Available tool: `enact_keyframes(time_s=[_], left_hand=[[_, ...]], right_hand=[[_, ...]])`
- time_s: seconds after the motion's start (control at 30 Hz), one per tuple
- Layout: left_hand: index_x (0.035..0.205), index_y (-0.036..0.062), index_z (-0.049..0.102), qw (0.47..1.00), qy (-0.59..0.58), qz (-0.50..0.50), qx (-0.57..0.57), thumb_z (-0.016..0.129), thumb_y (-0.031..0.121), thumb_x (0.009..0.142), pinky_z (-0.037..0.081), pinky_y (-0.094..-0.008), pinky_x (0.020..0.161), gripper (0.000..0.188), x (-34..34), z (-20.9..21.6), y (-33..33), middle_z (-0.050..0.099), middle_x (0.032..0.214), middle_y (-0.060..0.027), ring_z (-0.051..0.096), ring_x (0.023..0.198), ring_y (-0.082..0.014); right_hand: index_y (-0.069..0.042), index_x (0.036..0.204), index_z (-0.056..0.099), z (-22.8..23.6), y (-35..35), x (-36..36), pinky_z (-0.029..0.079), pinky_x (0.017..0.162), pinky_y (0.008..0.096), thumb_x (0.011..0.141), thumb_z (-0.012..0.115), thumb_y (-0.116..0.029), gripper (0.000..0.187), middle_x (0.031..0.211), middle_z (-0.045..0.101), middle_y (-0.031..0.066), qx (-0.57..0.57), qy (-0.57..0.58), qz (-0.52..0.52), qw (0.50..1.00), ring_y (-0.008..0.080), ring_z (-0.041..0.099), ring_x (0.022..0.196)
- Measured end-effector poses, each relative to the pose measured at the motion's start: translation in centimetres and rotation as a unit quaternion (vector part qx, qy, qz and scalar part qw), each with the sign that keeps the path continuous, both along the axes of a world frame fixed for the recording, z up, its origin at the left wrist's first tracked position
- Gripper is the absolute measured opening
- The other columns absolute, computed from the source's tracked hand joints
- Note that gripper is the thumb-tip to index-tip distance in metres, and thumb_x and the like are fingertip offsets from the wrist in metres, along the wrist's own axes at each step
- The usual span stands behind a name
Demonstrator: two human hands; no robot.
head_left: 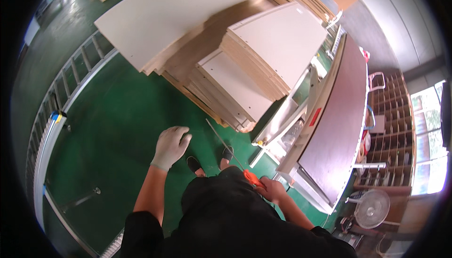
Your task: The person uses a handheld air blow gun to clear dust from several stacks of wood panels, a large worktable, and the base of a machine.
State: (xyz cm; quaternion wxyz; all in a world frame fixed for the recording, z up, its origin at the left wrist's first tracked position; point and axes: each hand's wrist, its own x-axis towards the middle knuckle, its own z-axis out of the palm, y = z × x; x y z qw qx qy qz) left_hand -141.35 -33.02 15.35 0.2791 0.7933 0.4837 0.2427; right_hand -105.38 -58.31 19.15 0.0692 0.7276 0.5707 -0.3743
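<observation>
My left hand (pixel 171 147), in a pale glove, hangs over the green floor with nothing in it. Its thumb stands apart from the loosely bent fingers. At my right hip, my bare right hand (pixel 273 190) is closed round an orange air blow gun (pixel 252 178). The long thin metal nozzle points forward and left, toward the lower corner of the panel stacks. Beyond it lie a taller stack of white panels (pixel 278 46) and a lower stack of white panels (pixel 230 88) with small drilled holes. Neither hand touches them.
A large white panel (pixel 165 15) lies on the far-left pile. To my right stands a conveyor (pixel 334 121) with a dark top. Roller track (pixel 44 159) runs along the left. A fan (pixel 372 208) and a compartment shelf (pixel 388 131) stand further right.
</observation>
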Motion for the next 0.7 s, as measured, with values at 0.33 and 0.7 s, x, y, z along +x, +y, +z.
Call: enact_keyframes(time_s=[0.33, 0.7], left_hand=[[0.116, 0.0025, 0.067, 0.968, -0.028, -0.109, -0.225, 0.058, 0.038, 0.101, 0.052, -0.0449, 0.093, 0.039, 9.4, -8.3, -3.0, 0.070, 0.111, -0.0227, 0.066, 0.107, -0.0403], [0.116, 0.0066, 0.062, 0.804, 0.452, -0.343, -0.177, 0.044, 0.020, 0.106, 0.058, -0.0416, 0.088, 0.025, -0.2, -24.5, -21.0, 0.072, 0.110, -0.0169, 0.068, 0.110, -0.0316]], right_hand=[[-0.005, 0.107, 0.068, -2.3, -8.1, 6.2, 0.052, 0.065, 0.0364, 0.105, 0.052, -0.049, 0.047, 0.083, 0.070, 0.0087, 0.012, 0.128, -0.305, 0.943, 0.0220, 0.065, 0.069], [-0.008, 0.092, 0.056, 1.7, -16.7, 22.3, 0.039, 0.049, 0.0260, 0.110, 0.039, -0.052, 0.050, 0.070, 0.057, 0.0023, 0.249, 0.419, -0.523, 0.699, 0.0096, 0.047, 0.053]])
